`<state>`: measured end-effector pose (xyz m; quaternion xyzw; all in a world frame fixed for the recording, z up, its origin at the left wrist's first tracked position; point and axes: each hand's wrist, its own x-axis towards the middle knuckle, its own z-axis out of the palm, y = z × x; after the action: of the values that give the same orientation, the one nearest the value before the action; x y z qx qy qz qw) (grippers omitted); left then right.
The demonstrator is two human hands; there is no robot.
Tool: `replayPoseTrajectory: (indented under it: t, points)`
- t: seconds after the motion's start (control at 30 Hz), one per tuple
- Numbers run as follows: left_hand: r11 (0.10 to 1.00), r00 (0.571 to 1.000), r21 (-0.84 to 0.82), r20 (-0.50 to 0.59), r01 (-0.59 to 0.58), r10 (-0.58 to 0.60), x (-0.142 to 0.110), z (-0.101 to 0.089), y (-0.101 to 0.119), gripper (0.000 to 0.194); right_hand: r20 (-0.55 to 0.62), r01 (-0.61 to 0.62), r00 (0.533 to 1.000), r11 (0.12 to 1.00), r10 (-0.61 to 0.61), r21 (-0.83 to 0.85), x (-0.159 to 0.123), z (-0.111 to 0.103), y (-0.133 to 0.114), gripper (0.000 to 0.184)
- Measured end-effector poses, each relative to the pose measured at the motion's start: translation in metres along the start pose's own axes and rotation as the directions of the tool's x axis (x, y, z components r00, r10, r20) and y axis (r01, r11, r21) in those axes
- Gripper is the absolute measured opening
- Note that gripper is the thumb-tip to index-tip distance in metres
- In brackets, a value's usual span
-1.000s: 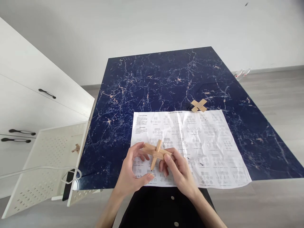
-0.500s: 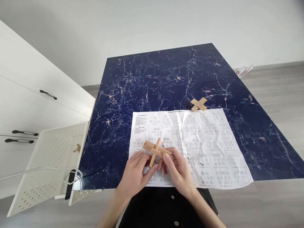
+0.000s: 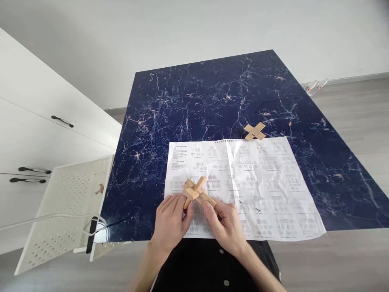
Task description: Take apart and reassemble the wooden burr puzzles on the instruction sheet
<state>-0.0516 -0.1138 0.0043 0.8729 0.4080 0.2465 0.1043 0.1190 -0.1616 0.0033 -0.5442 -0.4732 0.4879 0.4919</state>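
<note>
wooden cross [image 3: 192, 193]: long axis far-left to near-right, by worktop's [image 3: 188, 97] near edge
left hand [image 3: 170, 219]: pinching near-left tip
right hand [image 3: 227, 225]: clamped near-right end

In the lower middle of the frame, the left hand [image 3: 172, 217] and the right hand [image 3: 226, 225] together hold a wooden cross-shaped puzzle [image 3: 196, 191] above a printed sheet [image 3: 258, 182].

Interlocking puzzle [image 3: 196, 190]: bare wood, smooth, matt. Wooden cross [image 3: 255, 131]: same look. Instruction sheet [image 3: 273, 186]: thin paper, matt, creased. Tabletop [image 3: 194, 97]: smooth, marble-look, slight sheen; base material unclear. Cabinet [image 3: 60, 97]: smooth fronts, low sheen. Perforated panel [image 3: 65, 202]: plastic or painted metal, can't tell. Floor [image 3: 358, 134]: wood-grain look, matt. Wall [image 3: 188, 28]: smooth, matt. Clothing [image 3: 206, 271]: matt black cloth.
</note>
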Motion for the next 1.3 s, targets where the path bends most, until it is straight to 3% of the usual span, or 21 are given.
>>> replayPoseTrajectory:
  t: [0.4,0.6,0.77,0.93,1.1,1.3]
  points:
    - [0.998,0.998,-0.013,-0.013,0.064,-0.064,0.001,0.002,-0.001,0.026,0.028,-0.014,1.000,1.000,0.014,0.010,-0.002,-0.001,0.002,0.047]
    - [0.960,0.982,-0.223,0.121,0.172,-0.148,0.000,-0.012,-0.008,0.011,0.036,-0.011,0.999,1.000,0.010,0.018,-0.003,-0.003,0.003,0.050]
    - [0.813,0.945,-0.483,0.174,0.326,-0.276,-0.005,-0.025,-0.022,0.054,0.084,0.022,0.996,0.999,-0.025,0.035,-0.004,-0.008,0.002,0.053]
    - [0.550,0.915,-0.733,0.280,0.399,-0.291,-0.003,-0.029,-0.019,0.081,0.117,0.077,0.990,0.996,-0.083,0.054,-0.007,-0.010,0.001,0.053]
    - [0.378,0.856,-0.768,0.459,0.516,-0.236,0.001,-0.035,-0.015,0.093,0.184,0.131,0.974,0.991,-0.134,0.029,-0.009,-0.011,0.002,0.051]
    - [0.298,0.811,-0.755,0.532,0.584,-0.242,0.000,-0.034,-0.016,0.087,0.211,0.154,0.966,0.988,-0.147,-0.019,-0.009,-0.011,0.002,0.046]
